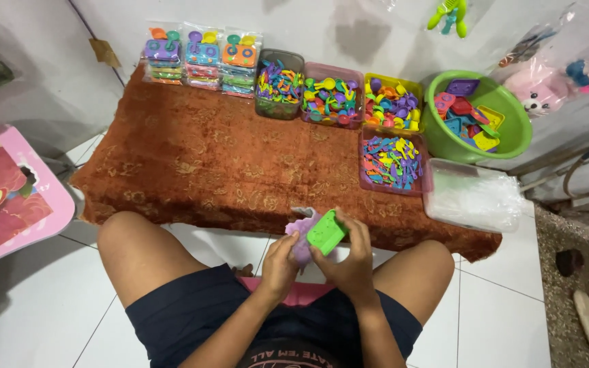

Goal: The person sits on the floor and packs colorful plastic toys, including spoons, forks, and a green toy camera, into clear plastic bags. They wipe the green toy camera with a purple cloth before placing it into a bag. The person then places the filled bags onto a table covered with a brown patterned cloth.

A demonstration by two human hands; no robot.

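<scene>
My left hand (279,262) and my right hand (350,259) meet just above my lap, at the near edge of the brown patterned cloth (199,157). My right hand grips a bright green plastic toy piece (326,232), tilted. My left hand holds a pale purple plastic piece (303,235) right beside and partly behind the green one. The two pieces touch. I sit cross-legged in dark shorts on white floor tiles.
At the back of the cloth stand three stacks of bagged toy sets (202,56), several tubs of small coloured plastic toys (332,95), and a green basin (512,129) with bigger pieces. A clear tub of plastic bags (472,197) sits at the right. A pink board (15,197) lies left.
</scene>
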